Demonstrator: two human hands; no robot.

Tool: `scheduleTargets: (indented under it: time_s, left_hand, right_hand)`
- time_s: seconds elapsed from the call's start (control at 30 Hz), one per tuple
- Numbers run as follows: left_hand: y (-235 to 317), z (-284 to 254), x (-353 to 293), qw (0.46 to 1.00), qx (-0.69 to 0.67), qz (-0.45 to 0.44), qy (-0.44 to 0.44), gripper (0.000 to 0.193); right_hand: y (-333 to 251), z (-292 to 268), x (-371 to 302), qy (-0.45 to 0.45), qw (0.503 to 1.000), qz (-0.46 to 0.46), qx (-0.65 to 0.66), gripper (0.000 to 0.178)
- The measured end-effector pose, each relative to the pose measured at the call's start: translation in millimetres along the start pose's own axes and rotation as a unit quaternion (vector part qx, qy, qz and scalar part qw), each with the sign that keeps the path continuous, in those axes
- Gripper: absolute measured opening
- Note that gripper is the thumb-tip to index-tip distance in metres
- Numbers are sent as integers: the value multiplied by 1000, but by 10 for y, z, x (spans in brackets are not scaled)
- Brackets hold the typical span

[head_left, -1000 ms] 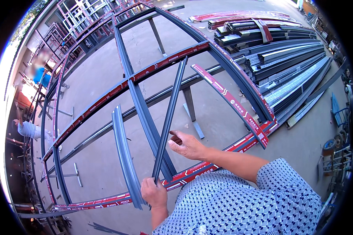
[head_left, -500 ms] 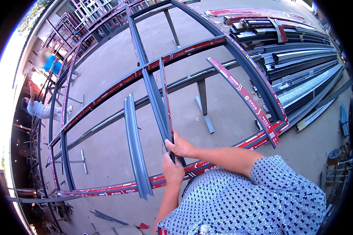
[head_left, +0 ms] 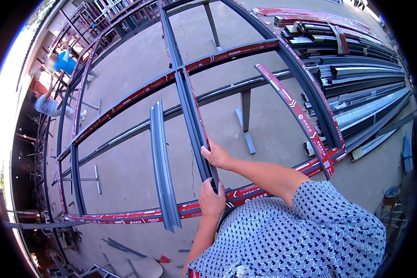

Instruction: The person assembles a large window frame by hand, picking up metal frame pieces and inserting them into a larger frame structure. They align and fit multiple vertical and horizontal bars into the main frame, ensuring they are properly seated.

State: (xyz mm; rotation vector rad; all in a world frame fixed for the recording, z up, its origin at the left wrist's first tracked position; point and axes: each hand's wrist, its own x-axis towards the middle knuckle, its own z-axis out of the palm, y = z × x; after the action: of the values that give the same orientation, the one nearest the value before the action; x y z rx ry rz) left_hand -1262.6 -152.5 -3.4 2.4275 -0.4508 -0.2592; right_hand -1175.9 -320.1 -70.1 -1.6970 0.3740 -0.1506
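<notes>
A large dark grey metal window frame (head_left: 164, 81) with red protective film lies raised in front of me. Along its middle upright bar (head_left: 190, 120) runs a long, narrow metal strip (head_left: 198, 111) with a red-filmed side. My right hand (head_left: 216, 154) is closed on this strip, thumb against its side. Lower, near the front rail, my left hand (head_left: 211, 199) wraps round the strip's near end; the fingers' far side is hidden. To the left, a loose grey metal profile (head_left: 161, 162) rests across the frame. On the right lies another profile with red film (head_left: 294, 116).
Stacked metal profiles (head_left: 356, 92) lie on the floor at the right. Support stands (head_left: 245, 120) show beneath the frame. Two people (head_left: 46, 104) are at the far left, near a rack of frames (head_left: 111, 23). Offcuts (head_left: 125, 248) lie on the floor at the lower left.
The strip's far end has shifted left, from standing apart to lying against the middle bar. My right hand has moved slightly farther up the strip. My view has shifted a little.
</notes>
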Motion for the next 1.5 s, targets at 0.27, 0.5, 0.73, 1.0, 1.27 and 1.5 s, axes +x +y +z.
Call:
scheduleTargets:
  time_s: [0.27,0.5,0.73,1.0,1.27,1.5]
  left_hand:
    - [-65,6,-39,999,23,42,26,38]
    - [-188,-31,-26,997,-27,27,67,36]
    - [-527,-329,-131,980,-112,-137,86,42]
    - [-554,-280,-69,973,-143,-181,-12,52]
    - [-593,-236,1,982,-96,-132,-97,71]
    - [-409,-307,226,946,-132,-200,-217,81]
  right_hand:
    - [179,34,121,-5,1000,-5,-19,59]
    - [154,-37,183,-13,999,1,-33,63]
    - [11,78,167,-46,998,-27,-36,60]
    - [43,-29,202,-28,997,7,-78,60]
    - [-74,28,176,-14,991,46,-126,66]
    - [-177,65,155,4,978,64,-200,67]
